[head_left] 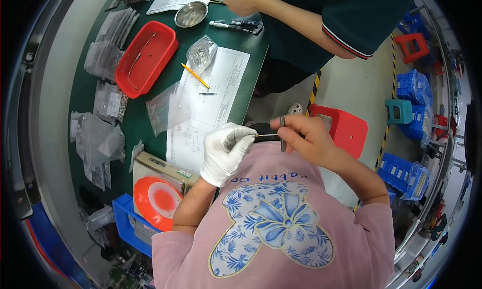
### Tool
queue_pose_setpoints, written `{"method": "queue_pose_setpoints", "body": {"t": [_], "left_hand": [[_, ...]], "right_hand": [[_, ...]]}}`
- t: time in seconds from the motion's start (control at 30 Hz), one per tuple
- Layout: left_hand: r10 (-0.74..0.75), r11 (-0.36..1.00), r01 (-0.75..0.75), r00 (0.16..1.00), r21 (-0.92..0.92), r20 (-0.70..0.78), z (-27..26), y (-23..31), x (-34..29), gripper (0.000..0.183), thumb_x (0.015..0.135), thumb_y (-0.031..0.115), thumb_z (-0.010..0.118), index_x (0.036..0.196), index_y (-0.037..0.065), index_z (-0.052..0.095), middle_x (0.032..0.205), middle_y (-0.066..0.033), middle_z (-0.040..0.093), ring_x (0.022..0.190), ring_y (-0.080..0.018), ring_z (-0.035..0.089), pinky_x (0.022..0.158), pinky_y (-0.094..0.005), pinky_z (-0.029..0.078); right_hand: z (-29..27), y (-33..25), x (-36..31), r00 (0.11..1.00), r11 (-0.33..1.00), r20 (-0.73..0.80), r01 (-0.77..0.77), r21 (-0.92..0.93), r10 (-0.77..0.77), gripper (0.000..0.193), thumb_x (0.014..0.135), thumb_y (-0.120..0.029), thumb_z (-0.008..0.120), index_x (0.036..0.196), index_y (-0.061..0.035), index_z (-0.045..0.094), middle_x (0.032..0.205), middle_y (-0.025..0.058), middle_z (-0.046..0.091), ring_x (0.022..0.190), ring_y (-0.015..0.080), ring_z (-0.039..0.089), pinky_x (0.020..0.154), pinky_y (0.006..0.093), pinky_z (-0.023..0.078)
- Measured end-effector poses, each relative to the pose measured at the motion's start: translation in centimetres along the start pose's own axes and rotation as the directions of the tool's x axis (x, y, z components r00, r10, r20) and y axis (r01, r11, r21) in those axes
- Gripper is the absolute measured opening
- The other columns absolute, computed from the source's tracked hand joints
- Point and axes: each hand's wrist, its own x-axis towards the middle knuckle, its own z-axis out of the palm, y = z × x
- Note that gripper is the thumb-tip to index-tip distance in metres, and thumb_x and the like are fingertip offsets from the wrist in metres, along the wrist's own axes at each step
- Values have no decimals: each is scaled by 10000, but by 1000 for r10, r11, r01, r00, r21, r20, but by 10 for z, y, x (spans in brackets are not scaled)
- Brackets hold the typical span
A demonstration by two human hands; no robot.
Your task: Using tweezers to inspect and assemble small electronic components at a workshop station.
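My left hand (226, 153), in a white glove, is closed in a pinch in front of my body. A tiny brass-coloured tip shows at its fingertips, but most of what it pinches is hidden. My bare right hand (311, 140) grips a dark metal bar (282, 142) between thumb and fingers. From the bar a thin shaft (268, 135) runs left toward the gloved fingertips, so the two form a T-shaped tool. Beneath the left hand's far side lies a printed drawing sheet (228, 88) on the green table (175, 40).
On the table are a red tray (131, 81), a metal bowl (176, 20), an orange pencil (197, 77), bags of small parts (202, 53) and a scale (160, 167) with a red-orange dish (145, 188). Across stands a co-worker (301, 18). A red stool (351, 131) is at right.
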Motion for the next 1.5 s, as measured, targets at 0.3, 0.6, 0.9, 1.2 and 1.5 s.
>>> {"method": "queue_pose_setpoints", "body": {"t": [0.3, 0.6, 0.9, 1.2, 1.5], "left_hand": [[-40, 998, 41, 999, -39, 14, 2, 0, -3, 86, 736, -33, 553, 812, -54, 589, 689, -51, 534, 565, -71, 508, 500, -182, 399], [277, 900, -264, 961, 347, 15, 2, 3, 0, 102, 694, -57, 564, 783, -16, 596, 698, -78, 552, 576, -129, 537, 516, -222, 415], [354, 885, -340, 935, 318, 13, 1, -2, 0, 142, 681, -44, 575, 817, -8, 588, 685, -78, 561, 600, -154, 546, 557, -245, 436], [-301, 930, 340, 922, -139, 242, -9, 11, 2, 175, 819, 148, 508, 773, -13, 560, 627, -43, 543, 563, -82, 507, 505, -206, 410], [400, 821, -429, 903, 375, 157, -5, 3, 5, 232, 829, 190, 503, 751, -23, 552, 646, -44, 544, 568, -91, 511, 528, -213, 427]], "right_hand": [[-3, -4, -5, 975, 990, -222, 36, 140, -5, 399, 665, -62, 588, 1058, -58, 521, 741, 30, 583, 677, 196, 553, 590, 281, 408], [-1, -6, -3, 980, 960, -187, -17, 281, 72, 204, 794, -124, 524, 977, -36, 505, 621, 11, 522, 550, 69, 497, 509, 189, 377], [13, -2, 1, 988, 716, -118, 10, 698, 101, 102, 797, -114, 526, 753, -23, 529, 670, 24, 554, 598, 98, 545, 517, 197, 421], [2, -8, 5, 598, 683, -377, 439, -585, -707, 169, 614, -102, 654, 733, -60, 542, 692, 44, 568, 594, 171, 566, 516, 243, 440], [-1, -10, 8, 991, 862, -76, -61, 504, 114, 113, 717, -141, 588, 771, -51, 546, 670, 64, 553, 607, 190, 554, 527, 281, 423]]}}
